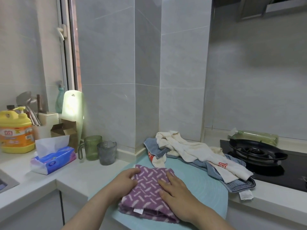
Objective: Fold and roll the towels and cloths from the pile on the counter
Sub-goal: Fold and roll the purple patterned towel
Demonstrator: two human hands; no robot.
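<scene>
A purple towel (146,193) with pink dashes lies folded into a narrow strip on a light blue round mat (199,185) at the counter's front. My left hand (123,182) rests on its left edge, fingers curled over the far corner. My right hand (176,191) lies flat on the towel's right side, fingers straight. Behind it, a loose pile (196,155) of white, blue and striped cloths spreads from the wall corner toward the stove.
A black gas stove (259,155) sits at the right, touching the pile. Two glass cups (99,150) and a blue tissue pack (53,160) stand at the left. A yellow detergent jug (15,131) and utensil holder are further left.
</scene>
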